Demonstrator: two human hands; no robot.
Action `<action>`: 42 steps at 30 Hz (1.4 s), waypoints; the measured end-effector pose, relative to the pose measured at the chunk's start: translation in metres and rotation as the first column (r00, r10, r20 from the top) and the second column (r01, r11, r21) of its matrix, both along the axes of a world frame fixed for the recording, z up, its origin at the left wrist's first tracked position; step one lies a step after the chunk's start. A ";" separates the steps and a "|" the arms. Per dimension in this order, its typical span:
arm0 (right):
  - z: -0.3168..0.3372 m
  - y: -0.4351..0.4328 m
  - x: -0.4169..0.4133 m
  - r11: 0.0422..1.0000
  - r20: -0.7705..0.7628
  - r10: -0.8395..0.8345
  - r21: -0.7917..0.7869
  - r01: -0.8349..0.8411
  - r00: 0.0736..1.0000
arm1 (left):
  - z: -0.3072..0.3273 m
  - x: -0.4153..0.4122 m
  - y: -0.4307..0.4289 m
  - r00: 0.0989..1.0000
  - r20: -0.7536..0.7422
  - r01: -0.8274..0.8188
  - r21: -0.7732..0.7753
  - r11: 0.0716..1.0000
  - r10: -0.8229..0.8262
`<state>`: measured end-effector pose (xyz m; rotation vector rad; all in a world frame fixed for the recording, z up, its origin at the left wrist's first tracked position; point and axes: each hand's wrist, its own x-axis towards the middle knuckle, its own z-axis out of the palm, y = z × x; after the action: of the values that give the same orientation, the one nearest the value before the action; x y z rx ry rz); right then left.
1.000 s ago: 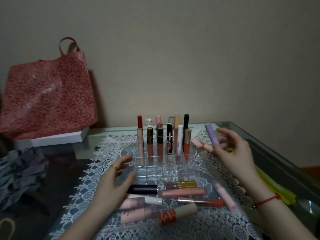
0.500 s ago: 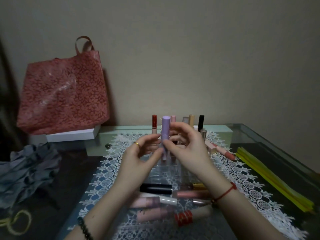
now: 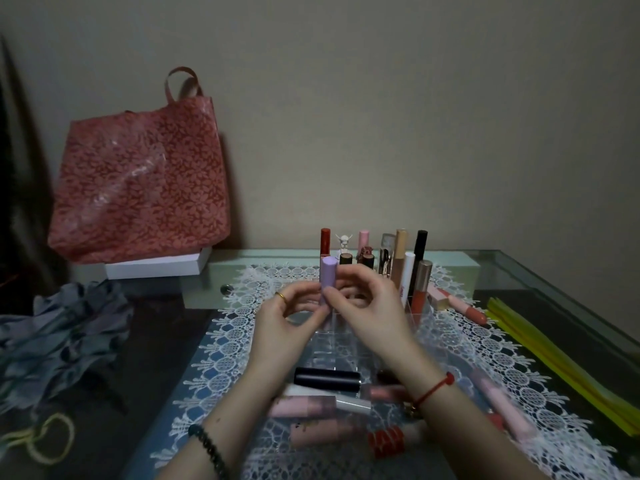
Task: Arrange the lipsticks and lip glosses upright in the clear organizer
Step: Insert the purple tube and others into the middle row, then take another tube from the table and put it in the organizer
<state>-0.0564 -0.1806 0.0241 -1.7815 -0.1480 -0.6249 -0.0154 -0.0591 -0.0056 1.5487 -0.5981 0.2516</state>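
A lilac lipstick tube [image 3: 328,279] stands upright between my two hands, just above the clear organizer [image 3: 346,344]. My left hand [image 3: 289,327] pinches its lower end from the left, and my right hand [image 3: 372,311] grips it from the right. Several lipsticks and glosses [image 3: 401,261] stand upright in the organizer's back rows. In front of it, more tubes lie flat on the lace mat: a black one [image 3: 327,378], a pink one [image 3: 304,406] and one with a red ribbed cap [image 3: 386,441].
A red patterned tote bag [image 3: 142,181] sits on a white box [image 3: 156,268] at the back left. Grey cloth [image 3: 59,334] lies at the left. Yellow strips [image 3: 561,358] run along the right side. Two tubes [image 3: 457,303] lie right of the organizer.
My right hand carried the lilac tube from the right side to the middle above the organizer, and my left hand rose from the table to meet it.
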 end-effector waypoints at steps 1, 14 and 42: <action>-0.001 -0.001 0.001 1.000 -0.014 -0.011 -0.016 0.011 1.000 | -0.001 0.001 0.000 1.000 0.003 -0.006 0.016 1.000 0.006; -0.007 -0.004 0.003 0.982 -0.038 -0.125 -0.144 0.118 0.991 | -0.008 0.003 0.003 0.999 -0.031 -0.033 0.140 0.990 0.038; 0.016 -0.024 -0.016 0.989 -0.037 -0.136 -0.066 0.133 0.990 | 0.003 -0.005 0.013 0.992 -0.006 -0.124 0.136 0.983 0.127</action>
<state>-0.0727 -0.2048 0.0401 -1.8759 -0.0196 -0.6856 -0.0205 -0.0457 -0.0028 1.7211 -0.5148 0.2997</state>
